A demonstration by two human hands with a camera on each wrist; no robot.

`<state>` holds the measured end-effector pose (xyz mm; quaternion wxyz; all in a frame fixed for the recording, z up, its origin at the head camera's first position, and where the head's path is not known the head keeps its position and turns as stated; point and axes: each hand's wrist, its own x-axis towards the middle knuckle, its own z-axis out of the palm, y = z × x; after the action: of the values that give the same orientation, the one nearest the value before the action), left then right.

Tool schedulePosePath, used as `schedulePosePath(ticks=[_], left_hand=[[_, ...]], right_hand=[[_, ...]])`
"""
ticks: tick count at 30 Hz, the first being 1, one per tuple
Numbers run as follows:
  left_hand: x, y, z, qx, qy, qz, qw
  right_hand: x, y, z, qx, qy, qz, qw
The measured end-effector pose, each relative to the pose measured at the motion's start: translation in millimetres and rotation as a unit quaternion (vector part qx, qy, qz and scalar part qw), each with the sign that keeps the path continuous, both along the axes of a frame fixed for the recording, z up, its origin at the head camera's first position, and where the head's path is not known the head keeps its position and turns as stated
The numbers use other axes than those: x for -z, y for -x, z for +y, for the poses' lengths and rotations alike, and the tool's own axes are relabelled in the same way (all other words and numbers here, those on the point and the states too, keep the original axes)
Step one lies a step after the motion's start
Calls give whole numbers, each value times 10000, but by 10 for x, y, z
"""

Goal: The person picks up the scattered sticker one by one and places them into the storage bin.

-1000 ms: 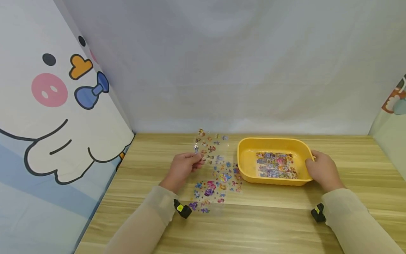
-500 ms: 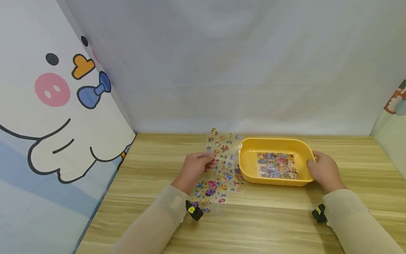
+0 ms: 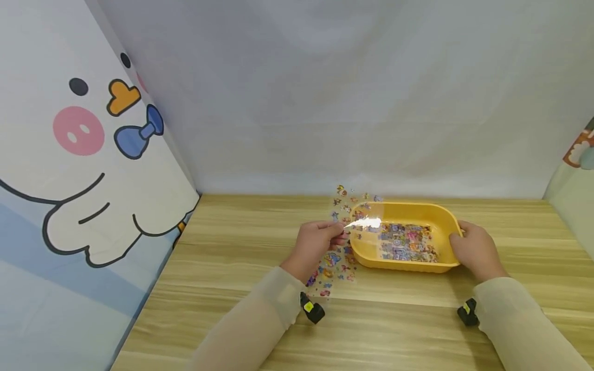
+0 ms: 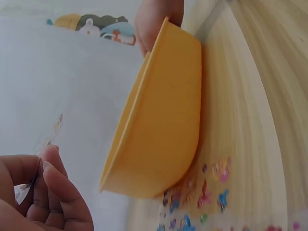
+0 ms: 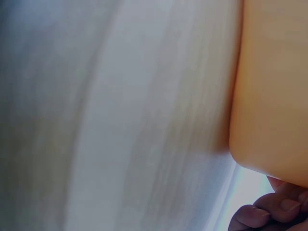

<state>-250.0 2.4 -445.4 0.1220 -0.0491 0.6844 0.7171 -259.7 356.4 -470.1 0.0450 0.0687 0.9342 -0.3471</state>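
Note:
My left hand (image 3: pixel 320 241) pinches a clear sticker sheet (image 3: pixel 342 202) by its edge between thumb and fingers. The sheet is raised and overlaps the left end of the yellow plastic basin (image 3: pixel 399 265), with a bright glare on it. My right hand (image 3: pixel 475 250) grips the basin's right rim, thumb inside. Inside the basin lie colourful stickers (image 3: pixel 408 242). In the left wrist view the left hand (image 4: pixel 45 192) holds the sheet seen nearly edge-on, beside the basin's outer wall (image 4: pixel 159 120). The right wrist view shows curled fingers (image 5: pixel 274 209) under the basin's end.
More clear sticker sheet (image 3: pixel 331 270) lies on the wooden table (image 3: pixel 394 330), left of the basin and partly behind my left forearm. A pale cloth wall (image 3: pixel 348 113) rises at the table's back edge; a cartoon-printed cloth (image 3: pixel 93 206) stands at the left.
My left hand has moved right with the pinched sheet, from beside the basin to overlapping its left end. The right hand keeps its grip on the rim and the basin stays put.

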Motion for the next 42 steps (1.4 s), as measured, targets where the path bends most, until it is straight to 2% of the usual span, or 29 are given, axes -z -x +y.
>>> schedulePosePath(ticks=[5, 13, 20, 26, 34, 38, 40, 42], left_hand=[[-65, -16, 240, 31, 52, -81, 9999], [-129, -86, 567, -79, 654, -259, 9975], [-195, -102, 737, -125, 1143, -316, 9929], [-210, -61, 845, 110, 1703, -195, 9851], [-265, -14, 952, 432, 2194, -327, 9741], [-277, 9, 936, 657, 2344, -266, 9695], [-277, 29, 905, 782, 2526, -191, 9642], [-280, 46, 861, 885, 2834, -59, 9549]], right_hand=[[25, -11, 16, 18, -31, -43, 10000], [46, -8, 30, 62, -27, -105, 9999], [46, 4, 34, 44, -42, -92, 9999], [30, 4, 31, 39, -52, -122, 9999], [30, 7, 47, -3, -76, -96, 9999], [27, 14, 41, -34, -23, -70, 10000], [26, 18, 33, -38, 4, -62, 10000], [23, 20, 25, -32, 40, -77, 10000]])
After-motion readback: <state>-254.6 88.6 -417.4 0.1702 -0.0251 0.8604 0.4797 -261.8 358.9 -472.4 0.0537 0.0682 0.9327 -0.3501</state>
